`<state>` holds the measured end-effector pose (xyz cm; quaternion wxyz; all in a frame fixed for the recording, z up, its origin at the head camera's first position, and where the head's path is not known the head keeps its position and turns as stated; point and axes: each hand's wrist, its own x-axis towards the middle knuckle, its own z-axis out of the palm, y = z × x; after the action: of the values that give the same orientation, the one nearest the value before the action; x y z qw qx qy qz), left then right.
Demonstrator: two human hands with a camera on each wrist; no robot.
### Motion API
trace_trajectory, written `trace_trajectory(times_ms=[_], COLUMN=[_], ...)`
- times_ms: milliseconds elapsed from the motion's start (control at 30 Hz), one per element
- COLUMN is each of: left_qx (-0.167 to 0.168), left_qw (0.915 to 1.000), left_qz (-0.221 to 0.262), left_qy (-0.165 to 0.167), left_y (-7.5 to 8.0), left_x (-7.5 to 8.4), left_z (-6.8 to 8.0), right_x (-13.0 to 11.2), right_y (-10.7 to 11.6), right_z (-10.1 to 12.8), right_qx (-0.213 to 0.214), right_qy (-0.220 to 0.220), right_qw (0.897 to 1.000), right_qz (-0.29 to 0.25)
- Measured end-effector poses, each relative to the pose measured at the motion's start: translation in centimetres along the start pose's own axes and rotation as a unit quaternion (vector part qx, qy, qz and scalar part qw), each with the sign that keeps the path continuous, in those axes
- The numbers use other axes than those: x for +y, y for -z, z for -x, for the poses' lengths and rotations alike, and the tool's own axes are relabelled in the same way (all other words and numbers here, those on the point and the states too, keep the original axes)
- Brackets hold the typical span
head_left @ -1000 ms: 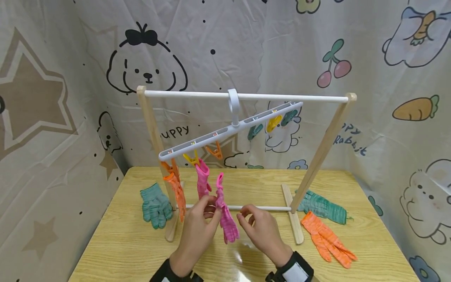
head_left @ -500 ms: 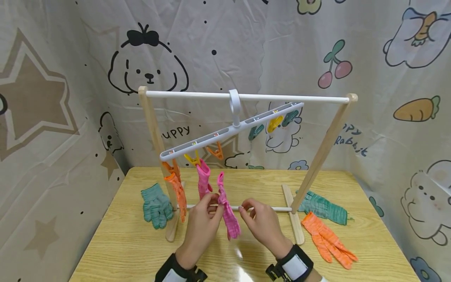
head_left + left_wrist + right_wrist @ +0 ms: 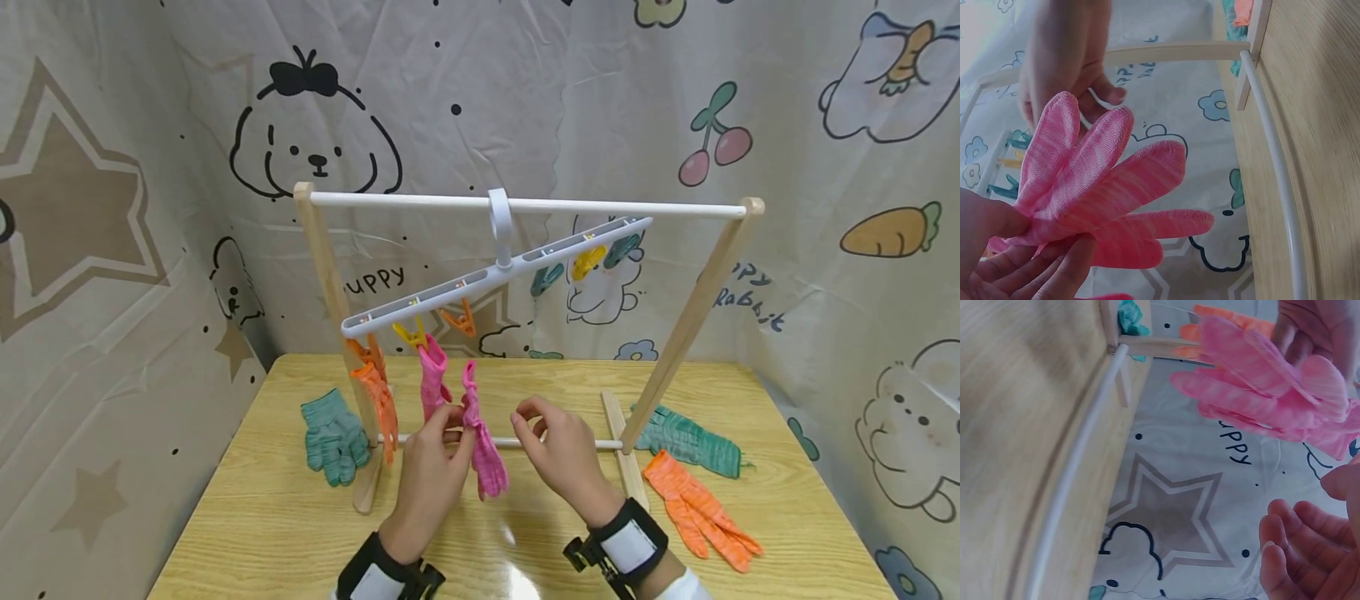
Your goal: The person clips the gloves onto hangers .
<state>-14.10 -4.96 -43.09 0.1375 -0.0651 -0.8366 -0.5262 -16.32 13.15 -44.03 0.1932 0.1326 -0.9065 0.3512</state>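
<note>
My left hand pinches a pink knit glove between thumb and fingers, in front of the hanger. In the left wrist view that glove has its fingers spread. To the right of it, apart from the glove, my right hand has loosely bent fingers and holds nothing. A second pink glove hangs from a yellow clothespin just behind the left hand. An orange glove hangs from an orange clothespin at the hanger's lower left end.
The grey-white clip hanger tilts down to the left on a wooden rack with white bars. An orange clothespin and several others carry nothing. Green gloves lie left and right on the table, with an orange glove at right.
The left hand has risen slightly with the pink glove still pinched. My right hand has moved a little up and to the right, away from the glove.
</note>
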Motion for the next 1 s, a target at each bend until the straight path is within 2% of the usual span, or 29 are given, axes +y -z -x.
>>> trace_trajectory(times_ms=[267, 600, 1000], left_qx=[0.019, 0.015, 0.006], left_qw=[0.9995, 0.9993, 0.9994], left_qz=[-0.016, -0.032, -0.030], left_qy=[-0.016, -0.014, -0.015], left_y=[-0.1, 0.0, -0.2], left_x=[-0.3, -0.5, -1.1], left_z=[-0.2, -0.2, -0.4], right_x=[-1.1, -3.7, -7.0], right_y=[0.5, 1.1, 1.3], right_z=[-1.9, -5.3, -10.1], right_qx=[0.020, 0.052, 0.007], right_qy=[0.016, 0.027, 0.031], right_qw=[1.000, 0.998, 0.998], right_qz=[0.008, -0.015, 0.058])
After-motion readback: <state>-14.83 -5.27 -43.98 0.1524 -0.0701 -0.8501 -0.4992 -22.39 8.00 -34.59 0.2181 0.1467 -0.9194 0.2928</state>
